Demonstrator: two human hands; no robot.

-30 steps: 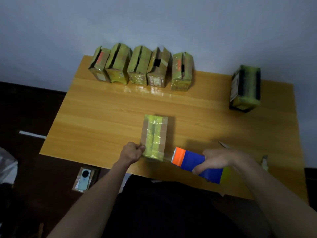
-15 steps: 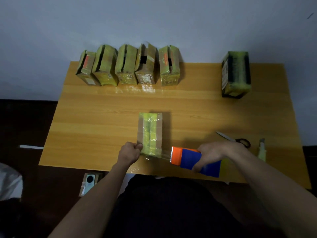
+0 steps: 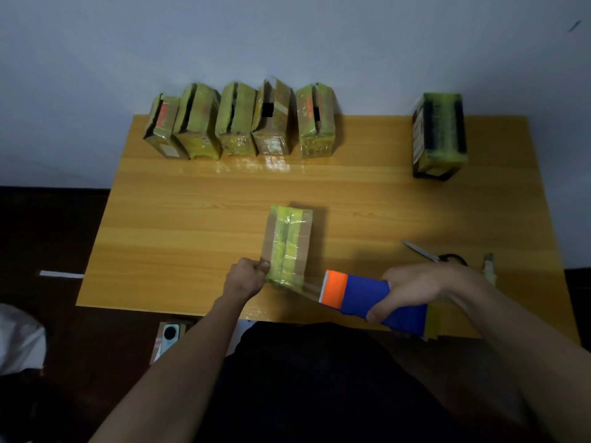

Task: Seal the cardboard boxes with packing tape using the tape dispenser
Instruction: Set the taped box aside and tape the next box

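Observation:
A small cardboard box with a yellow-green tape strip down its top lies near the front of the wooden table. My left hand grips the box's near left corner with curled fingers. My right hand grips a blue and orange tape dispenser just right of the box's near end. A clear stretch of tape runs from the dispenser's orange mouth to the box.
Several taped boxes stand in a row along the back edge. A larger dark box sits at the back right. Scissors and a small cutter lie at the right. A phone lies on the floor below the table's front edge.
The view shifted downward. Both hands stay on the box and the dispenser, and the dispenser has pulled slightly right of the box.

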